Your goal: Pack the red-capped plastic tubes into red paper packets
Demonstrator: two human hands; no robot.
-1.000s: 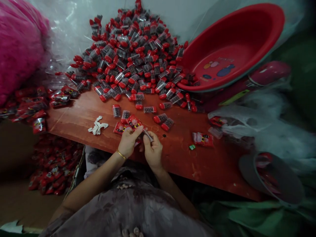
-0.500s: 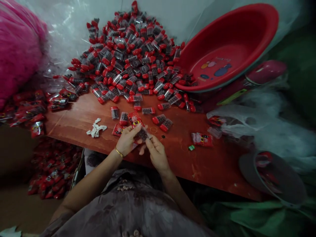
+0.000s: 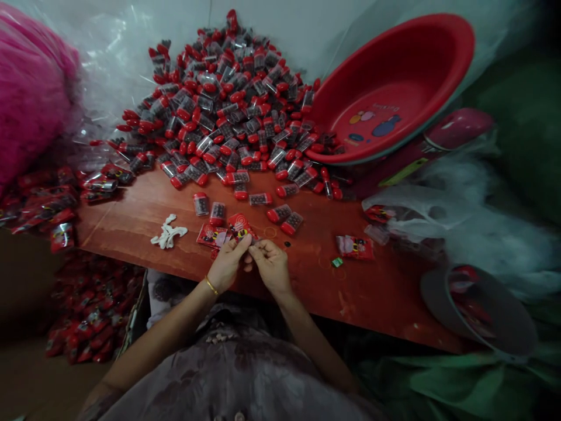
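My left hand (image 3: 225, 266), with a gold bracelet at the wrist, is closed on a small red printed packet (image 3: 240, 224) that shows beyond its thumb. Right beside it, my right hand (image 3: 272, 269) has its fingertips pinched together against the left fingers. What the right fingers grip is hidden between the two hands. Just past the left hand lies another red printed packet (image 3: 211, 235) on the table. Small clear containers with red ends and dark beads inside, such as this container (image 3: 217, 213), lie near the hands.
A big heap of the same containers (image 3: 228, 111) covers the back of the brown table (image 3: 307, 280). A red basin (image 3: 381, 99) leans at the right. White scraps (image 3: 168, 232), a red packet (image 3: 355, 247), a grey bin (image 3: 482, 310) and a packet pile (image 3: 44, 199) surround the workspace.
The dark-filled clear container seen between my hands half a second ago is now hidden by my fingers. My hands have drawn closer together, and the held packet sits slightly lower.
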